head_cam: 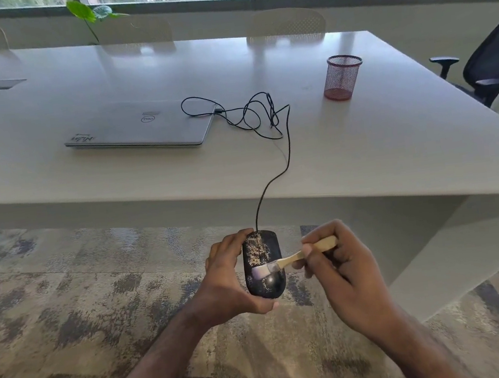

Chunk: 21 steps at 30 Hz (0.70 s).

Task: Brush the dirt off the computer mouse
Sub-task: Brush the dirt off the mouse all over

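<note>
A black wired computer mouse [272, 282] speckled with pale dirt is held in the air in front of the table's near edge. My left hand [226, 280] grips it from the left side and underneath. My right hand [342, 274] pinches a small brush [293, 258] with a light wooden handle. The brush's white bristles lie on the mouse's top, around its middle. Most of the dirt sits on the mouse's front half, around the wheel. The mouse's black cable [287, 153] runs up over the table edge and coils beside the laptop.
A closed silver laptop [141, 125] lies on the white table [392, 141], with a red mesh pen cup [342, 77] at the right. A black office chair [489, 65] stands at the far right; pale chairs and a plant [88, 14] line the far side. Patterned carpet is below.
</note>
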Tool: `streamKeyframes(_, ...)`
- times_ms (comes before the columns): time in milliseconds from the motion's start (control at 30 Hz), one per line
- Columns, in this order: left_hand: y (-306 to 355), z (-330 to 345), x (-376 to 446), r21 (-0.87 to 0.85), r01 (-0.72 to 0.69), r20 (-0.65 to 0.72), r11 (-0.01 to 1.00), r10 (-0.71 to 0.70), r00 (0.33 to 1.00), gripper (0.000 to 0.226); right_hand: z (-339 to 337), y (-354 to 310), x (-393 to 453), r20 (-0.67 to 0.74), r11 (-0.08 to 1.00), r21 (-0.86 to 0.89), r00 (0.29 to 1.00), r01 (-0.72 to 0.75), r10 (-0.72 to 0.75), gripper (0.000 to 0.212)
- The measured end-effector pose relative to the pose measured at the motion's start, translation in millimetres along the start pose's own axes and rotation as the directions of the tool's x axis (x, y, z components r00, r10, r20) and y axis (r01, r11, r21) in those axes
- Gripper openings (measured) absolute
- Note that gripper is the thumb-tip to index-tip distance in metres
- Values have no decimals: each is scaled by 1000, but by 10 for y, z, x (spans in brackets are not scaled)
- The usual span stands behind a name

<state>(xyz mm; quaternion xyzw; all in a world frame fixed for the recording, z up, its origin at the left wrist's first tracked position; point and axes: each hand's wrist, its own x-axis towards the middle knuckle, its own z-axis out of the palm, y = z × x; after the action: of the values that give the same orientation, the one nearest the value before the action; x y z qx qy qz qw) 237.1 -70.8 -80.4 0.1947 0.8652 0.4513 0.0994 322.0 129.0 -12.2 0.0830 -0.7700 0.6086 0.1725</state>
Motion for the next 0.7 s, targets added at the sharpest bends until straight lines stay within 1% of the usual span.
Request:
streamKeyframes(67,1,-6,-4,0,-5,4,1000,5,1000,127,-16,5,1,-5,1000,-14,1000,-3,3,9)
streamKeyframes(167,9,-13,-14,6,-18,9,1000,18,1000,128,14,31,-24,80,998,-55,997,-12,17,7)
streamKeyframes(200,15,-14,-17,7,-21,12,1000,21,1000,128,26,28,-32,85,999,-47,996,-6,10,6)
streamKeyframes(333,26,-17,-22,10,-9,17,1000,9,1000,128,18,-17,-11,-33,1000,20,999,11,-10,7)
streamKeyframes(400,29,-15,-23,8,0,14,1000,0,1000,128,12,-1,-4,-30,1000,-8,1000,-5,4,8)
streamKeyframes(500,42,-7,-31,-1,6,13,1000,-6,1000,127,41,18,-18,36,998,-63,999,-19,21,4)
streamKeyframes(600,64,-6,-47,0,7,13,1000,-7,1000,125,77,-11,-18,-17,1000,-23,1000,-9,8,7)
streamKeyframes(700,78,-8,-48,-7,13,5,1000,-13,1000,127,105,3,-4,-73,996,-90,997,3,-10,8)
